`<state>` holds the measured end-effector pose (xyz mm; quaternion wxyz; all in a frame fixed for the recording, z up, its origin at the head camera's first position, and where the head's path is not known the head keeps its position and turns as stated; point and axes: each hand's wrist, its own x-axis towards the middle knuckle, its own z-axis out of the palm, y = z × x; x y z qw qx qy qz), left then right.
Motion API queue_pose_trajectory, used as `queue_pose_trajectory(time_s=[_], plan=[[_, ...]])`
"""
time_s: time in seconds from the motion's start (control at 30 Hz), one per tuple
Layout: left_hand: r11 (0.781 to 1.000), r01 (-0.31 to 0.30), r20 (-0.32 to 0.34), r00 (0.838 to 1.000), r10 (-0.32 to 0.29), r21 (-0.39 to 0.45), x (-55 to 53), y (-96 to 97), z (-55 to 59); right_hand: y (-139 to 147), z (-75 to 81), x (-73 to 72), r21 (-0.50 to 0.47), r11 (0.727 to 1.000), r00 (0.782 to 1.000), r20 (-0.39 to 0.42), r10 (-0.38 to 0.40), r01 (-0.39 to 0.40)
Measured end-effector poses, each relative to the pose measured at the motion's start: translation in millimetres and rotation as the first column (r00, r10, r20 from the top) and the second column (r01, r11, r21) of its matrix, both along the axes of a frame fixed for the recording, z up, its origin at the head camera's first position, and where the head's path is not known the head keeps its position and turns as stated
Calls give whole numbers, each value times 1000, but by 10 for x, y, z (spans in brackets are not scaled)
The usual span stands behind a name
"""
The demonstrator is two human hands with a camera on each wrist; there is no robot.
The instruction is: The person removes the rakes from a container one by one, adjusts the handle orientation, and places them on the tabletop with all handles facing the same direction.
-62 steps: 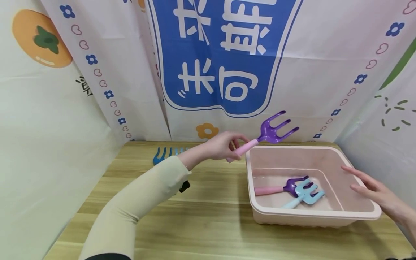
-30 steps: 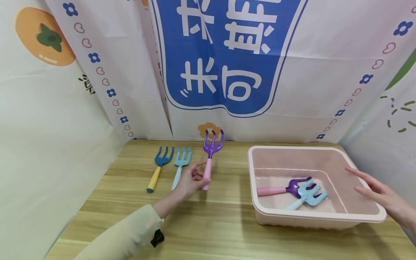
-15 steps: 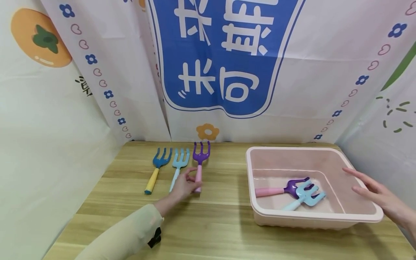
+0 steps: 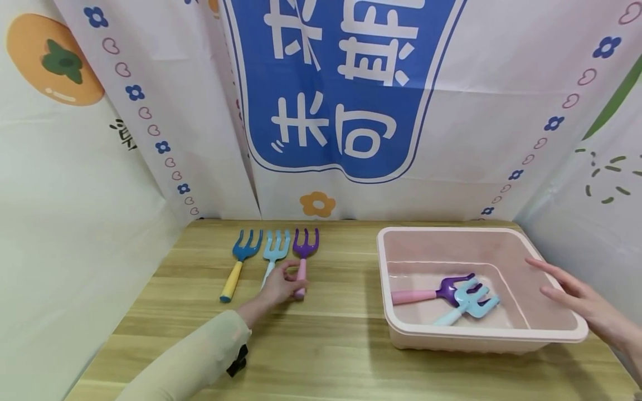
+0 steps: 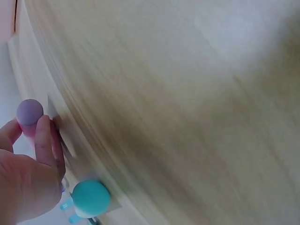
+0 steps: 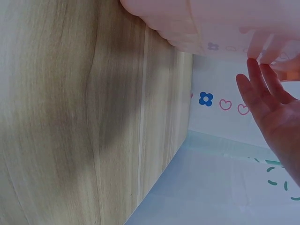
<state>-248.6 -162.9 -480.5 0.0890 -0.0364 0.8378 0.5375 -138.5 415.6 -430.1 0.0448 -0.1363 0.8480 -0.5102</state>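
In the head view my left hand (image 4: 281, 283) pinches the pink handle of a purple garden hand fork (image 4: 304, 249), which is in line with two others at the back of the table. Beside it lie a light blue hand fork (image 4: 276, 253), partly covered by my hand, and a blue one with a yellow handle (image 4: 233, 281). The left wrist view shows thumb and fingers around the handle's rounded end (image 5: 29, 111). My right hand (image 4: 582, 295) touches the right rim of a pink plastic tub (image 4: 481, 331), fingers fairly straight; the right wrist view shows its fingertips at the wall (image 6: 234, 23).
Inside the tub, a light blue hand fork (image 4: 468, 303) overlaps a purple one with a pink handle (image 4: 416, 296). Wood-grain tabletop (image 4: 341, 345) stretches between the row and the tub. Printed cloth (image 4: 451, 139) walls in the back and both sides.
My left hand has carried the purple hand fork from near the tub's left rim leftward and down to the table, beside the light blue one. The right hand stays on the tub.
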Motion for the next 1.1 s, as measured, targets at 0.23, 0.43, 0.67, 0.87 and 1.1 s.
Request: queue_pose_trajectory(time_s=[0.23, 0.43, 0.67, 0.87, 1.1], plan=[[999, 6, 6, 1000, -5, -40, -20, -22, 29, -15, 7, -5, -6, 1000, 1000, -16, 10, -10], [996, -9, -13, 1000, 8, -84, -30, -2, 8, -18, 5, -11, -20, 1000, 1000, -13, 14, -14], [993, -7, -34, 999, 3, -118, -5, 8, 14, -28, 9, -4, -18, 1000, 1000, -16, 14, -15], [991, 0, -51, 999, -7, -136, -4, -5, 8, -31, 13, -10, -6, 1000, 1000, -11, 6, -6], [988, 24, -86, 996, -37, -155, 16, -35, -7, -18, -1, -6, 19, 1000, 1000, -10, -21, 22]])
